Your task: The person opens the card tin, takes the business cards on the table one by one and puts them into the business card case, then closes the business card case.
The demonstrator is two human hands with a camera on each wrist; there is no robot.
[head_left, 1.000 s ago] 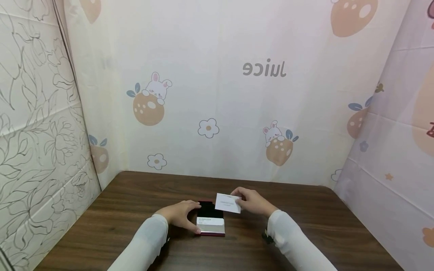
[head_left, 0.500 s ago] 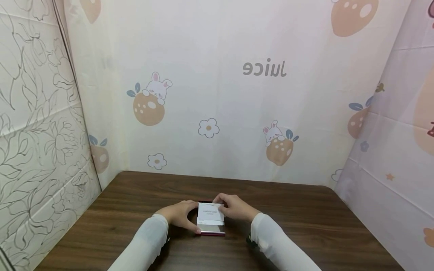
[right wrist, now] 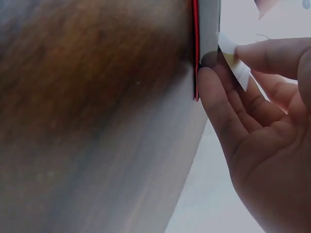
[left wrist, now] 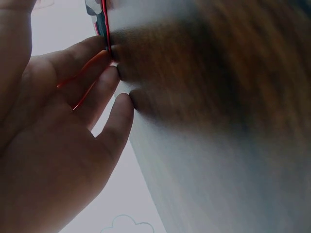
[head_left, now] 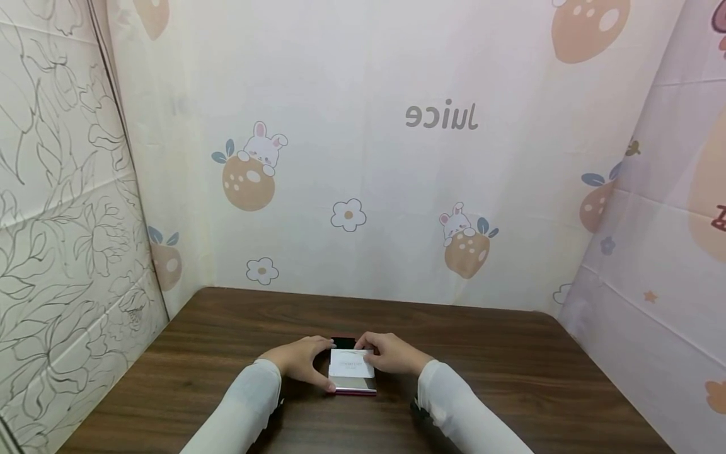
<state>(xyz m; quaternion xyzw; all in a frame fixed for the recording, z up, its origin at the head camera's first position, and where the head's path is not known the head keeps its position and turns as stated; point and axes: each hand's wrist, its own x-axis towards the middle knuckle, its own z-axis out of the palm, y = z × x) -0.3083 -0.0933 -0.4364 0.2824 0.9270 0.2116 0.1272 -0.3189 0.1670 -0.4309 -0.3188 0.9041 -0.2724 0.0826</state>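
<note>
A flat business card case (head_left: 351, 384) with a red edge, dark lining and silvery near part lies open on the table. My left hand (head_left: 300, 360) rests along its left side, thumb at the near corner and forefinger at the far corner. In the left wrist view the fingers (left wrist: 104, 92) are nearly straight, their tips by the red edge. My right hand (head_left: 392, 354) pinches a white business card (head_left: 350, 364) with faint print, held over the case. The right wrist view shows the card (right wrist: 239, 73) tilted between thumb and fingers. Cards beneath it are hidden.
Both hands work on a dark wood-grain table (head_left: 482, 366). Behind it hangs a pale curtain (head_left: 363, 157) printed with rabbits, fruit and flowers. A floral sheet (head_left: 68, 221) closes the left side, and another printed curtain (head_left: 652, 252) the right.
My right hand has brought the business card left over the case, then slid it slightly towards the near edge. The left hand and the case have stayed in place.
</note>
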